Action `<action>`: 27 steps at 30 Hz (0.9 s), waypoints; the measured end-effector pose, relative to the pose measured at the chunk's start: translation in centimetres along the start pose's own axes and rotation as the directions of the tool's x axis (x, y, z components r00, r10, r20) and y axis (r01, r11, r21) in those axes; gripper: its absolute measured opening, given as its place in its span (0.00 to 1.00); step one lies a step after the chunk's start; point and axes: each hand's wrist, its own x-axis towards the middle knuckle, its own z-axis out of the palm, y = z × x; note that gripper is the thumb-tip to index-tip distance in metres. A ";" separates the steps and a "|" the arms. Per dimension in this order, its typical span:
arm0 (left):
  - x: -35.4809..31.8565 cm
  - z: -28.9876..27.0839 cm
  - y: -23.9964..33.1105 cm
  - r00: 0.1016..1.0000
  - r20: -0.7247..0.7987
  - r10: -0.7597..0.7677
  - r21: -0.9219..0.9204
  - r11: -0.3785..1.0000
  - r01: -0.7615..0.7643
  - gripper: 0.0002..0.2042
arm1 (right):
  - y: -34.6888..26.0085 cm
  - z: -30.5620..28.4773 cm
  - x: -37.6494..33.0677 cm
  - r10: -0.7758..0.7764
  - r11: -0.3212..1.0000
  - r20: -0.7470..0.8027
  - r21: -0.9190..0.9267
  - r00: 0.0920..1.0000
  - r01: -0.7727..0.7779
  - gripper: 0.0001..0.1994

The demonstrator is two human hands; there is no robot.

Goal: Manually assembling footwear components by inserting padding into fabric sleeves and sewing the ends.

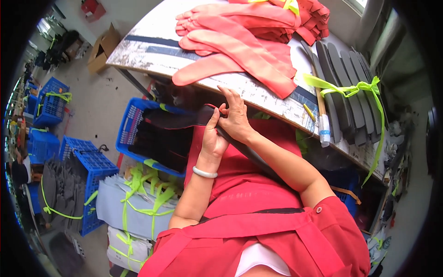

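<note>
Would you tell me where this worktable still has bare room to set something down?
Bare patch: the white worktable's left end, left of the coral fabric pieces. Narrow strip along its near edge. Crowded: right end, under the tied dark grey insoles. Both hands grip a dark strip.

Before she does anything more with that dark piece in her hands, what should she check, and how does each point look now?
1. Left hand grips the dark piece: ok.
2. Right hand pinches it too: ok.
3. Piece is clear of the table edge: cannot tell.
4. Pink stack lies fully on the table: not ok, one end overhangs.
5. Blue crate sits open beneath the hands: ok.
</note>
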 end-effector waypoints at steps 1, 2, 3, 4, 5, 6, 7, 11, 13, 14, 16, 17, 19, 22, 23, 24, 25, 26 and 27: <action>0.0 -0.9 -0.2 0.999 -0.032 -0.015 -0.020 1.000 0.015 0.21 | 0.8 0.3 -0.7 0.060 0.998 0.029 -0.002 0.998 -0.060 0.41; -0.2 -1.8 0.0 0.999 -0.046 -0.008 -0.037 0.999 0.006 0.21 | 1.5 0.8 -1.4 0.069 0.998 0.049 -0.007 0.996 -0.069 0.41; -0.6 -1.3 0.2 0.994 -0.105 -0.017 0.010 1.000 0.018 0.20 | 2.6 1.2 -2.3 0.052 0.998 -0.020 -0.033 0.998 -0.053 0.41; -0.8 -0.9 0.7 0.988 -0.155 -0.004 0.058 0.998 0.013 0.20 | 2.9 1.6 -2.7 0.012 0.998 -0.078 -0.054 0.997 -0.017 0.40; 0.6 -4.9 0.6 0.991 -0.128 0.029 0.067 0.998 -0.020 0.20 | 3.3 2.4 -2.5 -0.084 0.986 -0.072 -0.152 0.994 0.072 0.41; 1.2 -5.8 -0.5 0.996 -0.083 0.016 0.090 0.996 -0.009 0.20 | 3.3 2.8 -2.0 -0.045 0.991 0.026 -0.123 0.999 0.048 0.39; 1.3 -5.2 -0.4 0.993 -0.114 -0.012 0.053 0.998 0.018 0.19 | 3.6 3.1 -1.4 -0.054 0.979 0.023 -0.194 0.998 0.058 0.40; 0.9 -5.0 0.7 0.979 -0.194 -0.066 0.088 0.993 0.084 0.17 | 4.4 2.9 -1.2 -0.041 0.931 0.110 -0.358 0.993 0.078 0.37; 1.2 -5.5 2.1 0.973 -0.230 -0.001 0.096 0.995 0.024 0.16 | 2.8 1.3 -2.8 -0.114 0.903 0.203 -0.387 0.973 0.186 0.36; 1.5 -5.6 2.5 0.964 -0.262 0.049 0.113 0.993 -0.019 0.15 | 1.9 0.1 -3.9 -0.165 0.866 0.305 -0.411 0.938 0.286 0.37; 1.9 -5.3 2.5 0.967 -0.245 0.073 0.004 0.997 -0.074 0.13 | 2.0 -1.1 -6.5 -0.123 0.783 0.527 -0.470 0.841 0.408 0.39; 1.8 -5.7 2.2 0.969 -0.238 0.066 0.008 0.998 -0.066 0.14 | 2.1 -1.3 -6.8 -0.128 0.783 0.535 -0.463 0.835 0.416 0.38; 1.9 -5.7 1.4 0.972 -0.232 0.043 0.034 0.999 -0.036 0.14 | 2.9 -1.1 -5.8 0.022 0.883 0.589 -0.391 0.808 0.261 0.39; 1.6 -4.6 1.8 0.955 -0.296 0.002 0.051 0.999 0.014 0.14 | 2.4 -1.2 -5.5 0.091 0.928 0.629 -0.334 0.772 0.163 0.40; 1.8 -4.8 2.4 0.954 -0.299 0.012 0.013 1.000 -0.008 0.15 | 1.8 -1.4 -5.5 0.131 0.922 0.651 -0.358 0.748 0.150 0.38; 2.0 -4.9 2.8 0.953 -0.301 0.026 -0.026 0.999 -0.036 0.15 | 1.4 -1.5 -5.5 0.168 0.913 0.673 -0.382 0.721 0.144 0.36; 2.1 -5.9 2.1 0.964 -0.249 0.088 0.049 0.996 -0.078 0.17 | 2.1 -0.7 -5.4 0.148 0.907 0.638 -0.393 0.756 0.154 0.32; 2.4 -6.9 1.3 0.959 -0.262 0.111 0.136 0.988 -0.077 0.18 | 2.9 0.7 -4.7 0.127 0.900 0.601 -0.405 0.789 0.163 0.28; 2.7 -6.2 1.1 0.944 -0.319 0.089 0.134 0.990 -0.048 0.18 | 3.4 1.8 -2.9 0.191 0.905 0.624 -0.412 0.758 0.111 0.21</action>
